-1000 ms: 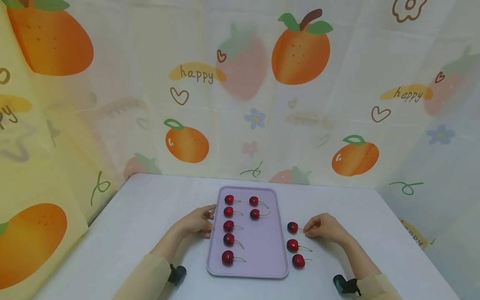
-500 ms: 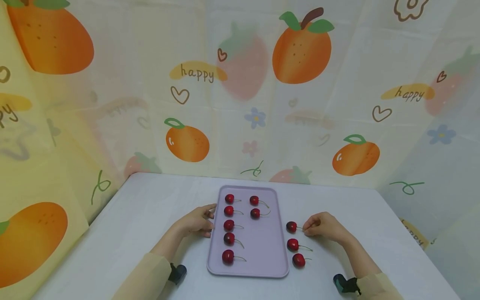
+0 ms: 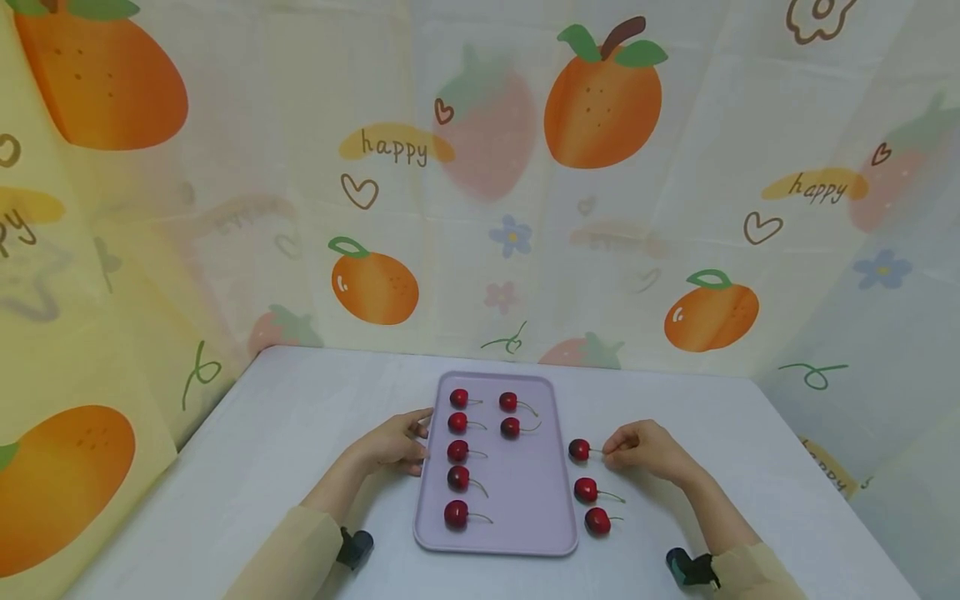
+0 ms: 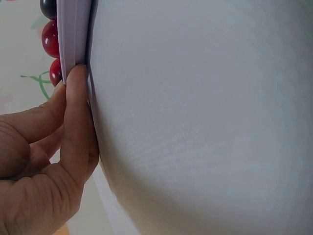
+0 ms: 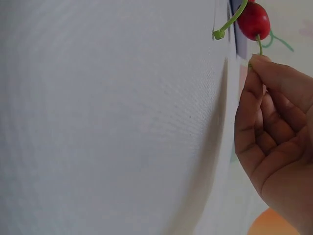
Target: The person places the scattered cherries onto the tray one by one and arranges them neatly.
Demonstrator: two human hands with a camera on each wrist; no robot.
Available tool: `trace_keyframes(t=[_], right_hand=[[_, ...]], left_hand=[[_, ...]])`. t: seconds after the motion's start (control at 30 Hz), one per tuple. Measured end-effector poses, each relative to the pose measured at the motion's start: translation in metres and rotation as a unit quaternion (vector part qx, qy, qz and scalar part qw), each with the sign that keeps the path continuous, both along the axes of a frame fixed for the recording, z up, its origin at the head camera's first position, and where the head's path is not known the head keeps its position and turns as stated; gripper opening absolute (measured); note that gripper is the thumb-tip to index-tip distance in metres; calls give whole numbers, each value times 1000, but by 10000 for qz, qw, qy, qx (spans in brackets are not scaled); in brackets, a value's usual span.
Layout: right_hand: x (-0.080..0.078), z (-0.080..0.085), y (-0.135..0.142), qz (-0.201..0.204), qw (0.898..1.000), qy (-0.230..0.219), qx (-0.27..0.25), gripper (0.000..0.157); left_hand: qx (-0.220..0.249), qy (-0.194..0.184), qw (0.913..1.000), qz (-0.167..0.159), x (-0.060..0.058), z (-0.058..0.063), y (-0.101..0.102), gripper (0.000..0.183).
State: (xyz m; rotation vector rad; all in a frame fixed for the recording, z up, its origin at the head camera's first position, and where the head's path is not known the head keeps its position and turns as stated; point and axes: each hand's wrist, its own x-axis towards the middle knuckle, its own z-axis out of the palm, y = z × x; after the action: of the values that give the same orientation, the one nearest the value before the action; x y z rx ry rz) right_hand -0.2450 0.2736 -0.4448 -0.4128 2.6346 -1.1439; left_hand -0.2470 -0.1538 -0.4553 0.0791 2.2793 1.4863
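Observation:
My right hand (image 3: 643, 447) pinches the stem of a dark red cherry (image 3: 579, 450) between thumb and fingertips, just off the right rim of the lilac tray (image 3: 517, 508). In the right wrist view the red cherry (image 5: 254, 21) hangs beyond the fingertips by its green stem. At the tray's left side my left hand (image 3: 392, 440) holds the rim. The left wrist view has its thumb and a finger (image 4: 77, 103) on either side of the tray edge (image 4: 74, 34). Several cherries with stems form a left column on the tray, and two more (image 3: 510, 428) lie at its upper right.
Two cherries (image 3: 586, 490) (image 3: 597, 522) lie on the white table (image 3: 360, 375) close to the tray's right rim, below the right hand. A fruit-patterned cloth (image 3: 465, 283) stands behind the table. Black straps with small devices (image 3: 356, 549) sit on both wrists.
The right hand has shifted slightly left and away from me, bringing the pinched cherry nearer the tray's right rim. The left hand and tray stay in place.

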Motion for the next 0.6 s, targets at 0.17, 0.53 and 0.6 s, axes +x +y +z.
trace_keyframes(t=[0.17, 0.53, 0.6], right_hand=[[0, 2, -2, -8, 10000, -29, -85, 15], [0, 5, -6, -44, 9999, -16, -136, 15], [-1, 5, -7, -19, 9999, -22, -157, 16]], left_hand=[[16, -18, 10000, 16, 1, 0, 0, 77], [68, -32, 10000, 40, 0, 0, 0, 77], [60, -34, 10000, 23, 0, 0, 0, 77]])
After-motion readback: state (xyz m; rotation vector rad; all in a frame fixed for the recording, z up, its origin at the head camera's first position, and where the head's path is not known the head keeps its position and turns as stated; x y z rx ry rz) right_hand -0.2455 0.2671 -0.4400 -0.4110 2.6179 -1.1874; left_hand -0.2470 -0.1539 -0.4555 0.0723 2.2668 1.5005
